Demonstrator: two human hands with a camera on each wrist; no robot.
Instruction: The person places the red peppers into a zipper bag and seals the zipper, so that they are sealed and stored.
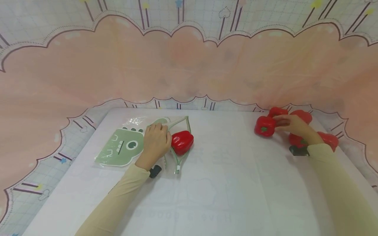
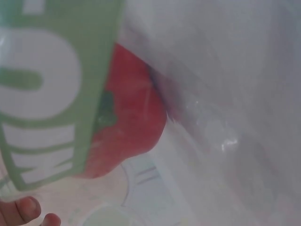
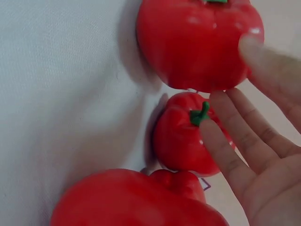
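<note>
My left hand (image 1: 156,139) grips the clear bag with a green monster print (image 1: 119,152), its fingers curled at the upper part. A red bell pepper (image 1: 183,142) lies at the bag's mouth, right beside that hand; the left wrist view shows the pepper (image 2: 134,113) behind the bag's film, with fingertips (image 2: 29,208) at lower left. On the right, my right hand (image 1: 295,126) reaches beside a red pepper (image 1: 264,126). Its fingers are spread in the right wrist view, thumb overlapping the large pepper (image 3: 197,47); whether they touch is unclear.
More red peppers lie around the right hand, one at the back (image 1: 277,111), one further right (image 1: 330,141) beyond the wrist. The white table (image 1: 218,183) ends at a patterned cloth backdrop (image 1: 177,72). Dark wrist cameras sit at both cuffs.
</note>
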